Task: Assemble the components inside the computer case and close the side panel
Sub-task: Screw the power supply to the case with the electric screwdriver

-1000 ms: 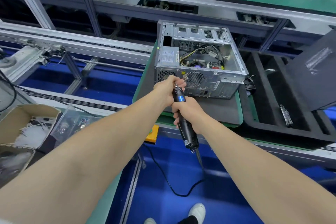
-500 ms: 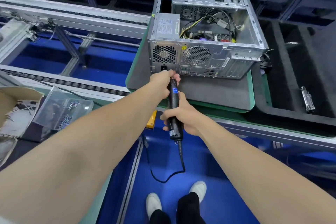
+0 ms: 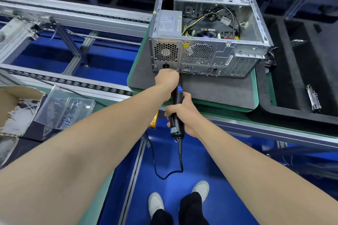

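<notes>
Left hand (image 3: 167, 78) is sitting lower on the case's rear plate than a sec ago. The driver tip is now meeting the bottom corner of the PSU plate, just beside the power socket. Its fingers are curling in round the nose of the electric screwdriver (image 3: 178, 90), steadying the bit. Fingertips are hiding behind the knuckles, so can't tell how tight the pinch is. Right hand (image 3: 184, 115) is wrapping its fingers round the driver body farther back, thumb lying along the top, w/ the cord (image 3: 164, 175) trailing off the butt.

Computer case (image 3: 210, 55) is lying on its side on the grey foam pad (image 3: 219, 91), toward the pad's far edge, open side up, rear facing the person. PSU (image 3: 168, 25) is sitting in the chassis's near-left corner. Side panel isn't showing anywhere.

Looks to me like they're driving a PSU screw. They should be keeping the bit square to the plate & pushing straight along the shaft w/ the right hand, left only guiding, else the bit's probably slipping out. Clear screw box (image 3: 67, 109) is waiting off to the left.
</notes>
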The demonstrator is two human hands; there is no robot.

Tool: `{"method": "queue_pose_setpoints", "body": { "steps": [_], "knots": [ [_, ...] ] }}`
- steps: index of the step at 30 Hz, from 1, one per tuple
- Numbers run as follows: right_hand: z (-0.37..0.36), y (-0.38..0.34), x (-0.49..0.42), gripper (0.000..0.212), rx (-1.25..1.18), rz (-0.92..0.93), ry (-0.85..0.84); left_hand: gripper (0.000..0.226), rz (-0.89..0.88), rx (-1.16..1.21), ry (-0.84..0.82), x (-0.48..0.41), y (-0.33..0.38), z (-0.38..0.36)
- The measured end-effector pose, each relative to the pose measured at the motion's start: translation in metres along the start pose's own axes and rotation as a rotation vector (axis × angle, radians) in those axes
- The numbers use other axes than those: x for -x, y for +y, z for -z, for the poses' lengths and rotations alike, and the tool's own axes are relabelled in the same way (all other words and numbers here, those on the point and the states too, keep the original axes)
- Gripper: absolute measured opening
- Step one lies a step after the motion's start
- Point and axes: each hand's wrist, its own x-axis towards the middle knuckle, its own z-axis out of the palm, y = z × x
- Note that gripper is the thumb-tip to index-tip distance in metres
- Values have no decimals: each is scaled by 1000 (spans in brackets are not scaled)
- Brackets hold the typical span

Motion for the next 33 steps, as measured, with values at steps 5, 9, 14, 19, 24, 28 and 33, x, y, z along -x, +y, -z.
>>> {"method": "queue_pose_setpoints", "body": {
  "steps": [5,9,14,19,24,28,33],
  "knots": [
    [1,2,2,83,4,-24,6,25,-46,-150,8,4,-1,5],
    [2,5,3,82,19,-36,-1,25,-69,-169,-13,3,-4,13],
    [-2,8,0,80,11,-27,8,21,10,-128,-7,1,-4,21],
    [0,13,-2,82,-1,-19,32,22,-390,-428,154,6,-4,36],
    [-1,14,-3,80,3,-12,35,41,-1295,-713,462,12,28,45],
    [-2,14,-1,80,3,-12,28,63,-1241,-1119,77,2,89,29],
    [-8,14,3,79,-1,-21,49,56,-1117,-1319,-147,-4,125,15]
  ]
}}
